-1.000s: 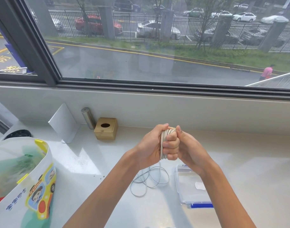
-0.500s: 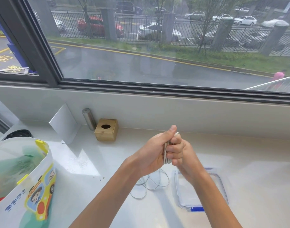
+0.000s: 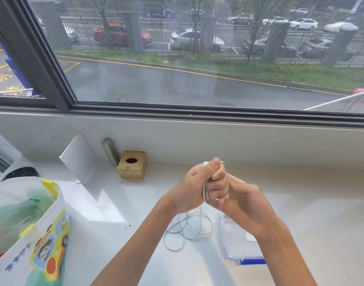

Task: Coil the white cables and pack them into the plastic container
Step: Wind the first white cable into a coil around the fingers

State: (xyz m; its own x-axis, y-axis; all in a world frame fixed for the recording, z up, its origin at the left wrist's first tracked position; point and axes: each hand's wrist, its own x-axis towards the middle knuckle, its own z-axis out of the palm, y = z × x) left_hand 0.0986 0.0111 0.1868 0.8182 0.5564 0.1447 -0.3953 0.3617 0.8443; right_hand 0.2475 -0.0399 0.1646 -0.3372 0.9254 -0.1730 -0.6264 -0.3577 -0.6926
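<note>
Head view: we face a wide window (image 3: 177, 79) above a white bench (image 3: 321, 203). Near the plastic container (image 3: 236, 244), our left hand (image 3: 189, 190) clamps its fingers on the coiled white cable (image 3: 205, 188); our right hand (image 3: 245, 205), probably touching it, hides its fingers: we cannot tell.

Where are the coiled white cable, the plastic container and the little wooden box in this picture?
white cable (image 3: 205, 191): head view, the wound strands at the coil's lower end.
plastic container (image 3: 234, 244): head view, a bare clear part near its left edge.
wooden box (image 3: 129, 171): head view, its front face.
</note>
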